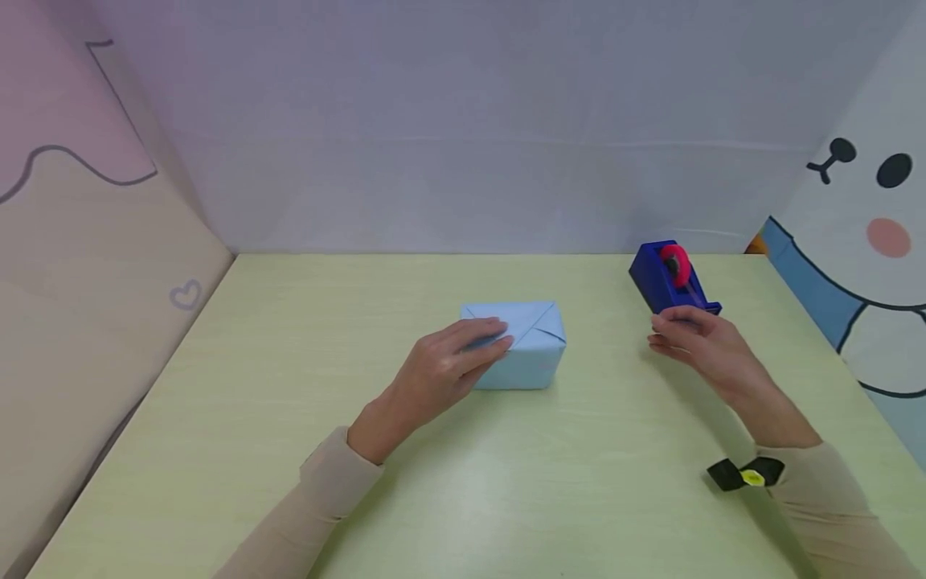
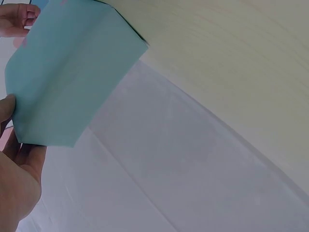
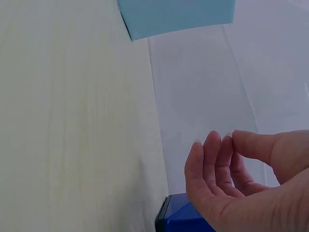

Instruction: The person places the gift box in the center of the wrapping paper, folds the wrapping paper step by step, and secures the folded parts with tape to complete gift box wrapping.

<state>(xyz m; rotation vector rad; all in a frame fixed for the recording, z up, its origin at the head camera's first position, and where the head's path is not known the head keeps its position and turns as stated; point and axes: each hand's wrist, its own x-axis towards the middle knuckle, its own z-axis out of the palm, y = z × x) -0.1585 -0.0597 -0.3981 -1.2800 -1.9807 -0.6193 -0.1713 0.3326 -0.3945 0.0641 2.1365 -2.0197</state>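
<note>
A box wrapped in light blue paper (image 1: 522,366) sits on the table with a folded paper flap along its top. My left hand (image 1: 444,362) grips its left end, the digits reaching over the top. In the left wrist view, that hand holds a corner of the wrapped box (image 2: 72,72). My right hand (image 1: 690,346) is just in front of a blue tape dispenser (image 1: 651,277) with a red-cored roll. Its thumb tip meets the curled fingers (image 3: 195,169) in the right wrist view; I cannot tell whether a thin strip of tape lies between them.
The pale wooden table (image 1: 289,338) ends at a grey-white cloth backdrop (image 1: 434,185). Printed cloths with cartoon shapes hang left and right. A black strap with a yellow piece (image 1: 752,477) sits at the right sleeve's cuff.
</note>
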